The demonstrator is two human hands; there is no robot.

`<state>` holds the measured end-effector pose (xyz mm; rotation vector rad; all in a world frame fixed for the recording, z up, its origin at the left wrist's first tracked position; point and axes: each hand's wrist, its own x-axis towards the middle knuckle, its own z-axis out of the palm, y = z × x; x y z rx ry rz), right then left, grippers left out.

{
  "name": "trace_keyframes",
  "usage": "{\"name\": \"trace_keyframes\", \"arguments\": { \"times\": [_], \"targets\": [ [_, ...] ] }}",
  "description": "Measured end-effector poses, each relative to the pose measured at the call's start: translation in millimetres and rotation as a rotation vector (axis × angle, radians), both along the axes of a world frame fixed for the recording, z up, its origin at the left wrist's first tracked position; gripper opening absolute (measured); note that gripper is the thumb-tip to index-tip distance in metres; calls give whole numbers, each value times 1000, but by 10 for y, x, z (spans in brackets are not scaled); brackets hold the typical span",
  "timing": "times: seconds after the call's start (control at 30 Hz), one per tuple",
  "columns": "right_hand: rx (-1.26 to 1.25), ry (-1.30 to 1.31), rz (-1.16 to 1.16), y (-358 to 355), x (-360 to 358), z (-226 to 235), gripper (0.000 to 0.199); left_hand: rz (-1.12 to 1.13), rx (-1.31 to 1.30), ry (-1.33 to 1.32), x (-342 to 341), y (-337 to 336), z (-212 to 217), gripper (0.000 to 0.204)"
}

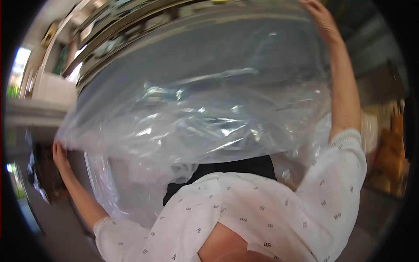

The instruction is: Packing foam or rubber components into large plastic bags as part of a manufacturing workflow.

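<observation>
1. Head view, what is hidden or cut off: a large, clear, wrinkled plastic sheet [196, 105] spreads in front of the person's body, and its glare and folds blur whatever lies behind it. Its far edge runs close to the upper border. Long, brownish metal rails [111, 32] pass behind it at the upper left, partly covered. A small yellow object [219, 1] at the top border is cut off, its kind unclear. An orange-brown, upright shape [390, 150] at the right is too blurred to identify.

2. Head view, left hand: the bare left hand [61, 156] is at the far left, fingers closed on the sheet's gathered left corner. The thumb's exact placement is hard to make out.

3. Head view, right hand: the bare right hand [321, 18] reaches to the sheet's upper right corner. The upper border crops its fingertips, so I cannot tell how far they close.

4. Head view, below the sheet: its near edge sags across the black cloth garment [238, 167] at the waist, above the white, dark-patterned shirt [262, 205]. More loose clear plastic [104, 185] hangs at the lower left.
</observation>
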<state>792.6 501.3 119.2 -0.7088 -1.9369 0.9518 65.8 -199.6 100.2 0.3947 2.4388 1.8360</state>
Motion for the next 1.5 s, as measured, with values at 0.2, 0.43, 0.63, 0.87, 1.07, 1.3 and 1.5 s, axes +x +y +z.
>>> {"name": "trace_keyframes", "arguments": {
  "times": [0.2, 0.43, 0.63, 0.87, 1.07, 1.3, 1.5],
  "targets": [
    [333, -312, -655, 665, -51, -274, 28, 198, 216, 117, 446, 1712, -104, 21],
    [98, 24, -500, 1125, 40, -1345, 24, 168, 172, 394, 8, 2177, -934, 26],
    [185, -226, -597, 1297, 6, -1341, 25, 122, 111, 307, -26, 2501, -844, 25],
    [230, -250, -666, 1207, -292, -1242, 24, 35, 38, 281, -452, 2412, -916, 30],
    [279, -270, -736, 1176, -153, -1183, 30, -4, 119, 185, -627, 2579, -1016, 23],
    [324, -382, -934, 1207, -191, -1204, 41, 60, -200, 186, -549, 2487, -815, 23],
    [316, -385, -794, 1197, -133, -1014, 38, 156, 567, -67, -778, 2328, -899, 13]
  ]
}}
